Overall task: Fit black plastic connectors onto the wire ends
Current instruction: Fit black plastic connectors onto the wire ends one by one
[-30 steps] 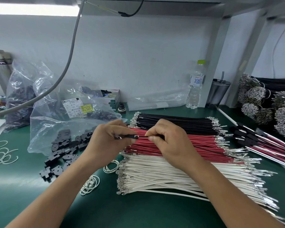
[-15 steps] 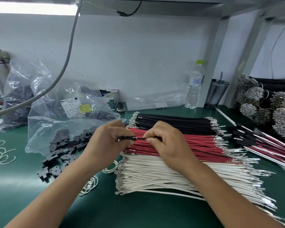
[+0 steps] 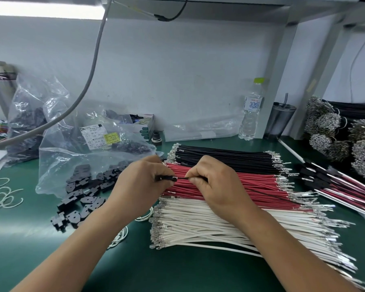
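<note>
My left hand (image 3: 139, 186) grips a small black plastic connector (image 3: 167, 178) above the red wires. My right hand (image 3: 215, 184) pinches a thin black wire (image 3: 268, 192) just right of it, with the wire's end at the connector's opening. The wire trails off to the right over the red pile. Under both hands lie three flat rows of cut wires with metal terminals: black wires (image 3: 226, 157), red wires (image 3: 259, 186) and white wires (image 3: 219, 226). Loose black connectors (image 3: 82, 194) spill from a clear bag at the left.
A clear plastic bag (image 3: 72, 148) of connectors lies at the left, with white rubber bands (image 3: 2, 194) beyond it. A water bottle (image 3: 251, 110) and a dark tumbler (image 3: 279, 121) stand at the back. Finished wires with connectors (image 3: 335, 186) and terminal bundles (image 3: 333, 131) fill the right.
Both hands stay close together over the red wires; the view has shifted slightly. The right hand still holds the black wire's end at the connector in the left hand.
</note>
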The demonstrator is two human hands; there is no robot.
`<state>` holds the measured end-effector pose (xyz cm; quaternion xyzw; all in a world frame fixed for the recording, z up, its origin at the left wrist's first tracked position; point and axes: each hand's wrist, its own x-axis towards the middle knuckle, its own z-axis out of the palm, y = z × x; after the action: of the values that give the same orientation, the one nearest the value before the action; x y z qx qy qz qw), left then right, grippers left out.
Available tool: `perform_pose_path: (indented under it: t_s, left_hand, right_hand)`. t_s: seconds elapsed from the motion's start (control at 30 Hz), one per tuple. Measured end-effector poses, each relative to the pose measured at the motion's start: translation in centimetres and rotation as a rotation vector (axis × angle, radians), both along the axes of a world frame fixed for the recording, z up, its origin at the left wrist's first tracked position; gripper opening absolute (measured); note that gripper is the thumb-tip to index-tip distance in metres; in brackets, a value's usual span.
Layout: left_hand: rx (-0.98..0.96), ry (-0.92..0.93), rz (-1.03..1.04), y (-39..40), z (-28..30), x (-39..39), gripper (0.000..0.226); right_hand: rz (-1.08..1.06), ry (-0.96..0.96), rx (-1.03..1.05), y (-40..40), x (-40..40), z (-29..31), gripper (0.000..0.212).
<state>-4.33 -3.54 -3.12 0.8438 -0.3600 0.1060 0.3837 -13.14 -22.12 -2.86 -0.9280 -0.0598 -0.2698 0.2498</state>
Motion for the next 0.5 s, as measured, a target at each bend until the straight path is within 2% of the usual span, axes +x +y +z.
perform_pose_path:
  t_s: [0.17, 0.33, 0.37, 0.5]
  left_hand:
    - [-0.178, 0.077, -0.030, 0.42, 0.24, 0.43, 0.019]
    - [-0.008, -0.010, -0.031, 0.21, 0.00, 0.11, 0.012]
    - [-0.036, 0.013, -0.042, 0.28, 0.04, 0.20, 0.015]
    - [-0.238, 0.215, -0.158, 0.75, 0.39, 0.34, 0.014]
  right_hand:
    - [0.028, -0.037, 0.111, 0.04, -0.12, -0.04, 0.010]
    - [0.012, -0.122, -0.162, 0.16, -0.20, -0.10, 0.009]
    - [0.010, -0.126, -0.146, 0.09, -0.15, -0.10, 0.009]
    - [0.070, -0.043, 0.188, 0.06, -0.25, 0.33, 0.010]
